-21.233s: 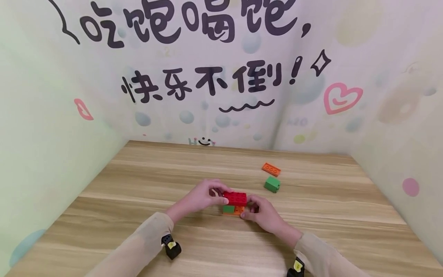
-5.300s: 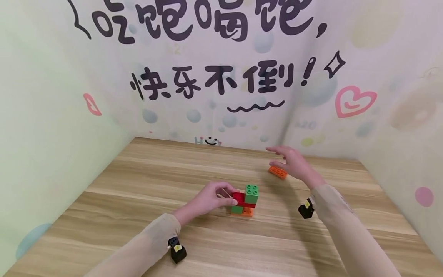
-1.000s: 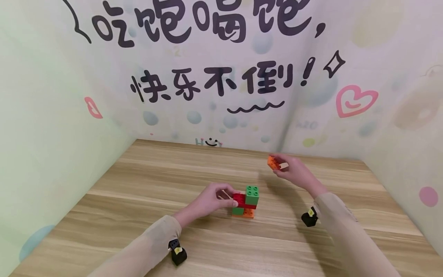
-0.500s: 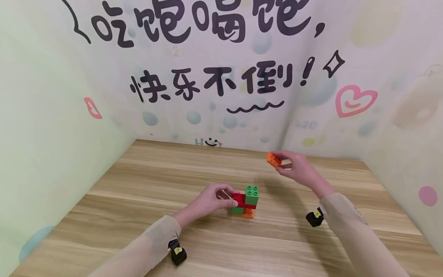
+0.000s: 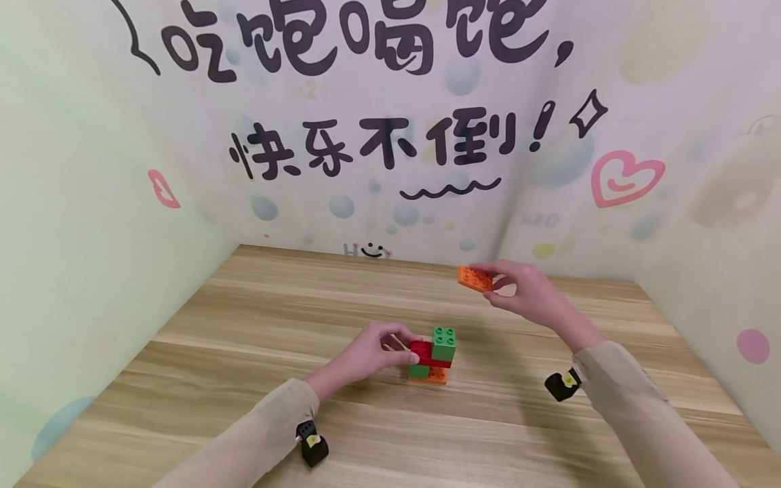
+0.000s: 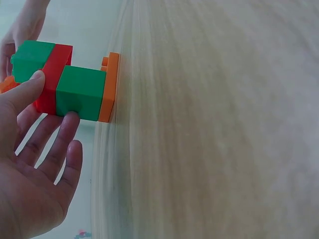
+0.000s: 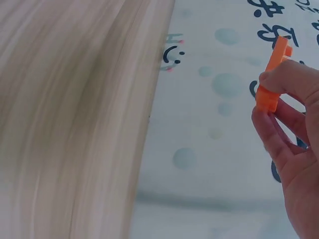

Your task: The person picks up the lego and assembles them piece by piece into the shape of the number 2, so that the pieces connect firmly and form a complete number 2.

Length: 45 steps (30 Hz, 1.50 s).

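A small stack of toy building bricks stands on the table: an orange base plate (image 5: 438,377), a green brick (image 5: 418,371), a red brick (image 5: 421,351) across it and a second green brick (image 5: 444,343) on the red one's right end. My left hand (image 5: 371,349) pinches the red brick at its left end; in the left wrist view a fingertip also meets the lower green brick (image 6: 80,92). Behind and right of the stack, my right hand (image 5: 532,295) holds a flat orange brick (image 5: 473,278) by its right end, above the table, its studs facing the head camera.
The wood-grain table (image 5: 256,298) runs back to a printed cloth wall (image 5: 390,224) with black lettering. Pale side walls enclose it left and right. A small black camera (image 5: 314,446) hangs at the left wrist, another black camera (image 5: 562,385) at the right.
The second green brick went from the table onto the red one. My right hand picked up the flat orange brick, then turned it and shifted slightly left. My left hand stays at the stack.
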Motion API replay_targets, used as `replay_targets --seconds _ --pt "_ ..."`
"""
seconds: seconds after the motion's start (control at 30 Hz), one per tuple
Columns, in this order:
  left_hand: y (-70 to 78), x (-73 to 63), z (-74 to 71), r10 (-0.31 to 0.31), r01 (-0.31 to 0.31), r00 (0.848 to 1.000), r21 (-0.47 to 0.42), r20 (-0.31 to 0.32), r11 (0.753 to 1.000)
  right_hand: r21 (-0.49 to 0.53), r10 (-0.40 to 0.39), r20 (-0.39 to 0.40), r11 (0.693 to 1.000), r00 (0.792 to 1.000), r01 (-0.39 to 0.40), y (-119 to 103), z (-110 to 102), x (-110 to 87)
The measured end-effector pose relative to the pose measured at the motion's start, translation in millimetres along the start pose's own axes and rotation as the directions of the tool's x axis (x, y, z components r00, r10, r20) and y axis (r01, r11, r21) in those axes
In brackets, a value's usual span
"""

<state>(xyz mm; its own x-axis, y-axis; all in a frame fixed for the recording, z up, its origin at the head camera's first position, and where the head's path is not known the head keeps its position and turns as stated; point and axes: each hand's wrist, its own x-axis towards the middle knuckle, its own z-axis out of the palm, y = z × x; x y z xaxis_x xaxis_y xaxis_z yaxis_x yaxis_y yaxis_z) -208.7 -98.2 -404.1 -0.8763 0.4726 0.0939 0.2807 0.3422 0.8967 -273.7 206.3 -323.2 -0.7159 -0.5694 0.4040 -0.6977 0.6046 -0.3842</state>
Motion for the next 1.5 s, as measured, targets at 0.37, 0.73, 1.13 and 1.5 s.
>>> replay_targets --seconds 0.37,0.73,1.13,1.5 --pt "-0.5 1.4 0.6 0.015 -0.015 1.000 -0.006 0.005 1.000 -0.087 -0.094 -0.028 0.992 0.995 0.091 -30.6 -9.8 -0.1" --pt "-0.8 4.1 1.8 -0.001 0.001 1.000 -0.004 -0.002 1.000 -0.056 -0.112 -0.009 0.992 0.994 0.111 -50.6 -12.8 -0.7" --pt "-2.1 6.3 2.9 0.019 -0.019 1.000 0.004 0.008 1.000 -0.031 -0.178 -0.001 0.984 0.984 0.178 -59.4 -5.0 -2.3" --pt "-3.1 6.3 2.0 0.041 -0.041 0.999 0.002 0.022 0.999 -0.010 -0.203 0.023 0.979 0.979 0.203 -59.7 6.5 -4.4"
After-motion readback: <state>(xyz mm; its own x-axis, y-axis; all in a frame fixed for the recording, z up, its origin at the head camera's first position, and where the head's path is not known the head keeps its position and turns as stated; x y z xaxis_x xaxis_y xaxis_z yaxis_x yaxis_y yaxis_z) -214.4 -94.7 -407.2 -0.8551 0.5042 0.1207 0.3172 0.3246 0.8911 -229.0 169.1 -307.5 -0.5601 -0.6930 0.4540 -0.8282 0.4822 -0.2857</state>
